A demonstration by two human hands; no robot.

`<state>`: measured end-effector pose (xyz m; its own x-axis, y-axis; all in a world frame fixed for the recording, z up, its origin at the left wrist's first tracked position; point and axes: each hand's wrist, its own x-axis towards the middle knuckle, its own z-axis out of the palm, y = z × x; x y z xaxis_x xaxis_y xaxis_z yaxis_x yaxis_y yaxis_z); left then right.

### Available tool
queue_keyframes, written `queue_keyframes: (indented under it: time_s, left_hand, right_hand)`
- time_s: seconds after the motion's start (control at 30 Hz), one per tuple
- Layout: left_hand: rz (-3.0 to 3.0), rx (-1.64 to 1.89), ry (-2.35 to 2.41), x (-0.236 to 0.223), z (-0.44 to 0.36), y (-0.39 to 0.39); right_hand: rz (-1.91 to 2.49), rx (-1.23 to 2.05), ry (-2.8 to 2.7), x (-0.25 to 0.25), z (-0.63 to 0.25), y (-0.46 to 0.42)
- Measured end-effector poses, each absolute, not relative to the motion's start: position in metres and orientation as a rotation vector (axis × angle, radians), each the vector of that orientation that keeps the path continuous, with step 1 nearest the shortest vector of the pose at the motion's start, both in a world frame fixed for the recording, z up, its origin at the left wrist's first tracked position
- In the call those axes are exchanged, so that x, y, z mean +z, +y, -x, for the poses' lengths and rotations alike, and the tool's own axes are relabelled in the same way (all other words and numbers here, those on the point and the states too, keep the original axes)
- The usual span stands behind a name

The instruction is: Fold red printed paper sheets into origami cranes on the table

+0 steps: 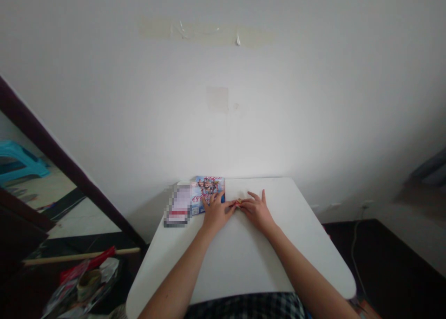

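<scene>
Over the far part of the white table [240, 263], my left hand [215, 213] and my right hand [257, 210] meet at a small red-and-yellow piece [238, 202]. Each hand pinches it between thumb and index finger, one from either side, while the other fingers are spread. Its kind is too small to make out, and the fingertips partly cover it. Just behind my left hand lies a blue printed booklet or packet [209, 185] with cartoon-like figures, partly hidden by the fingers.
Left of the booklet, near the table edge, lies a pixelated flat object [180, 203], possibly a phone. A wall [258, 142] rises behind the table. On the floor at left are a plastic bag [101, 275] and a wooden stick [128, 251]. A cable [354, 235] hangs at right.
</scene>
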<state>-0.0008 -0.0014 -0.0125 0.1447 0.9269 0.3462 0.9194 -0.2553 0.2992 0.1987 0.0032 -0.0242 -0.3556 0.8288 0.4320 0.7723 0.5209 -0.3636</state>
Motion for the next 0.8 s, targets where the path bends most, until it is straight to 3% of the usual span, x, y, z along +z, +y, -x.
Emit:
queue_keyframes:
  time_s: [0.8]
  left_hand:
    - [-2.27, 0.641, 1.839, -0.0146, -0.0037, 0.0024]
  right_hand:
    - [1.405, 0.4, -2.043, -0.0269, -0.2066, 0.0079]
